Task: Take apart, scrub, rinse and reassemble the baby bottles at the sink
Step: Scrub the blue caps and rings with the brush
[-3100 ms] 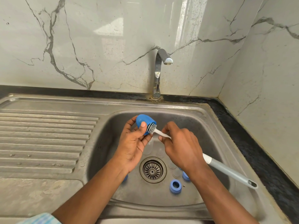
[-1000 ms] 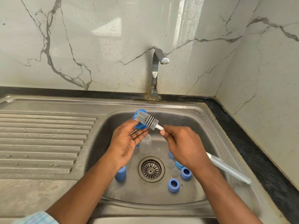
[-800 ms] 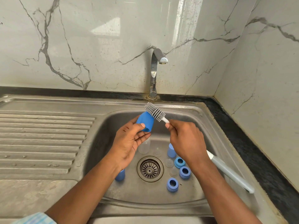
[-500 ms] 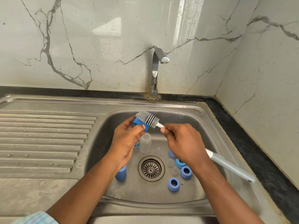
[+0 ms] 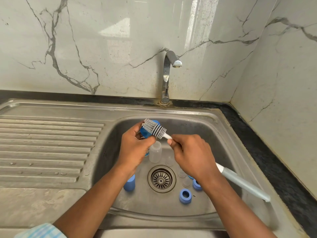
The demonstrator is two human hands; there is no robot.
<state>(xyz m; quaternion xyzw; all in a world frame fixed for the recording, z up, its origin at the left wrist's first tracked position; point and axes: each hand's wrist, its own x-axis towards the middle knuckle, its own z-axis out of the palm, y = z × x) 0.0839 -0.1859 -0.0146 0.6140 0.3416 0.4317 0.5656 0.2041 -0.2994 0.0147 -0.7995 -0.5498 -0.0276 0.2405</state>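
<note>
Nearest on my feed, one checked sleeve shows at the bottom left, and both forearms cross the front rim of the sink. A band of bare steel floor runs along the front wall.

On the floor I count one blue cap standing left of the drain and two blue screw rings right of it, the farther one partly under the right wrist. I make out perhaps three clear teats near the drain, though they are faint against the steel. One clear bottle stands upright just behind the drain.

Above it, the left hand curls round a second blue cap. The right hand pinches the white neck of the one brush, whose bristle head lies across that cap. Its grey handle runs back to the basin's right rim.

The ribbed drainboard spreads wide to the left. A black counter strip borders the right side. One tap rises from the back rim, its spout well above the hands, with marble walls behind and to the right.
</note>
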